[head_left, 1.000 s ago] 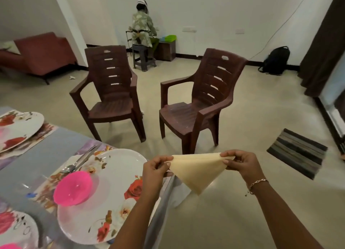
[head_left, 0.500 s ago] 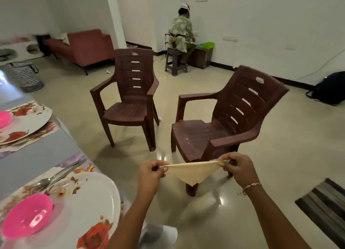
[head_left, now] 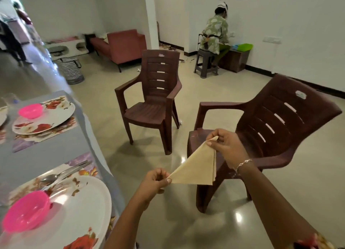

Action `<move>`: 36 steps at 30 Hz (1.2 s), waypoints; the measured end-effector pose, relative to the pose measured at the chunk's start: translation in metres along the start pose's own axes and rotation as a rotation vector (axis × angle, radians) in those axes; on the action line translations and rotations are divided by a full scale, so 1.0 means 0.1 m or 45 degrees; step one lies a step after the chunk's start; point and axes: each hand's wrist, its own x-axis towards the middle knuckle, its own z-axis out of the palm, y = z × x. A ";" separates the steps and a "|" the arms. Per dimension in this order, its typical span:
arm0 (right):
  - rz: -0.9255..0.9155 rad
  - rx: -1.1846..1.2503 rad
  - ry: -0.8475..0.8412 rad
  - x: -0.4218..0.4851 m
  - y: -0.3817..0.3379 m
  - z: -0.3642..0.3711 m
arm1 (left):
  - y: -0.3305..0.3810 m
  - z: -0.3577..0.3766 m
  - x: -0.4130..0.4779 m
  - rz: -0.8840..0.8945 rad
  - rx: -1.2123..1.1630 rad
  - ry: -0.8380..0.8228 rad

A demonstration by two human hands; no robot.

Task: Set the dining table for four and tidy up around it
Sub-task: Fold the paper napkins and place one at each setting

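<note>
A cream napkin [head_left: 197,166], folded into a triangle, hangs in the air in front of me. My left hand [head_left: 155,180] pinches its lower corner and my right hand [head_left: 226,146] pinches the upper corner. On the grey table [head_left: 48,151] at the left, a flowered plate [head_left: 78,211] carries a pink bowl [head_left: 26,210], with a spoon and knife [head_left: 63,173] beside it. Farther along stands a second flowered plate [head_left: 46,121] with another pink bowl [head_left: 30,110].
Two brown plastic armchairs stand on the floor, one [head_left: 261,136] just behind the napkin and one [head_left: 153,99] farther back. A person sits on a stool [head_left: 206,63] at the far wall. A striped basket [head_left: 71,70] and red sofa [head_left: 121,45] lie beyond the table.
My right hand has risen and my left hand has dropped, so the napkin now hangs diagonally instead of level. My view has swung left, showing more of the table.
</note>
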 end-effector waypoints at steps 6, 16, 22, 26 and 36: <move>-0.291 -0.362 -0.014 0.65 -0.17 0.48 | 0.25 -0.22 0.17 -0.001 -0.344 0.470; -1.441 -0.692 -0.583 1.19 0.16 1.59 | 0.49 -1.00 1.08 -0.115 -1.164 0.463; -0.823 -0.204 -0.757 1.68 0.12 1.99 | 0.32 -1.60 1.28 -0.048 -1.084 0.733; -0.116 0.143 -0.662 2.13 -0.02 2.39 | 0.18 -1.82 1.27 -0.034 -1.057 0.824; 0.098 0.250 -1.561 2.74 -0.15 3.51 | 0.12 -2.23 1.11 0.084 -0.745 1.278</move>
